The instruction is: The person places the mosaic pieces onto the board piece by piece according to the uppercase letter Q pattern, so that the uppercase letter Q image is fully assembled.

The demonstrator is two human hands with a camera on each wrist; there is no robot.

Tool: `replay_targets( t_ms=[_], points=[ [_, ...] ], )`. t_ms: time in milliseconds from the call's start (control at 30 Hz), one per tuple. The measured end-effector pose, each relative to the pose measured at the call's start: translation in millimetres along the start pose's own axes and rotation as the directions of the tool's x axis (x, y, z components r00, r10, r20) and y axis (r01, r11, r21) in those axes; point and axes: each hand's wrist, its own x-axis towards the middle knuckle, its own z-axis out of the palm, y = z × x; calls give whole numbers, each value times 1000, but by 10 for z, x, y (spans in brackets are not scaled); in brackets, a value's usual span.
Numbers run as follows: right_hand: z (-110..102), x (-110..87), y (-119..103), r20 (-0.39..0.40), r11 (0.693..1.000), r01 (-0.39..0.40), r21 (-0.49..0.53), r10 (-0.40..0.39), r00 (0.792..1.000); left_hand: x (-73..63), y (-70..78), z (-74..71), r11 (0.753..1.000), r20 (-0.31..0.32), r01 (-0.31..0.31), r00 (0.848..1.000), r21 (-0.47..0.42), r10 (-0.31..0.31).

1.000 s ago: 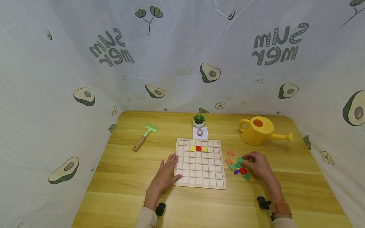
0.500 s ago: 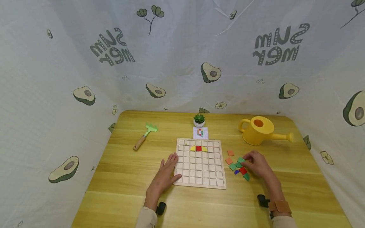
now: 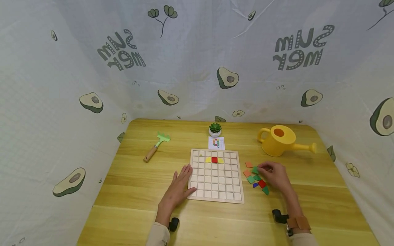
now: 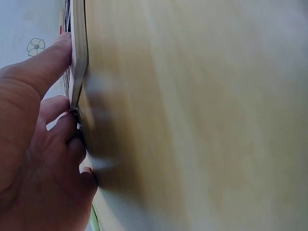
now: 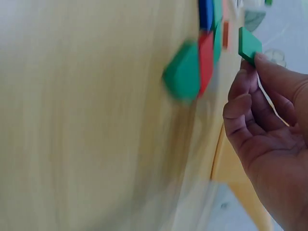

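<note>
At a wood-grained table (image 3: 123,208) before a white curtain (image 3: 197,51) printed with avocados, a person pinches a green square tile (image 3: 255,170) between thumb and fingertips of the right hand (image 3: 276,176), holding it just beside two orange tiles (image 3: 247,173) to the right of a gridded wooden board (image 3: 215,201). Nearer the person lie more loose pieces, among them a red tile (image 3: 262,183), a small blue piece (image 3: 255,185) and a green square (image 3: 250,179). The left hand (image 3: 178,188) rests at the board's left edge, fingers extended, thumb apart from them and touching the near corner. In the board's second row from the far side, a red square (image 3: 214,160) sits between two yellow pieces (image 3: 220,160). Beyond the board are a patterned card (image 3: 216,143) and a potted succulent (image 3: 214,130), flanked by a green hand rake (image 3: 157,147) at left and a yellow watering can (image 3: 278,143) at right.
</note>
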Motion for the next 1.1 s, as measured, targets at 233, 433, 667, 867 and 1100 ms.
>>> replay_targets(
  t_ms=[233, 433, 667, 867, 1100],
  points=[
    [327, 153, -288, -49, 995, 71, 71, -68, 997, 6, -11, -10, 1000, 10, 11, 1000, -1, -11],
    [638, 312, -560, -16, 990, 94, 105, -92, 996, 18, -42, 11, 1000, -10, -9, 1000, -21, 9],
    [854, 424, -767, 53, 991, 81, 107, -87, 995, 24, -11, 7, 1000, 22, 26, 999, 16, -26],
    [933, 455, -787, 52, 991, 112, 78, -116, 992, 29, 12, 0, 999, 32, 24, 999, 33, -25],
    [1000, 466, -778, 32, 987, 157, 46, -158, 987, 25, 5, -1, 999, 28, 26, 999, 31, -27]
  ],
)
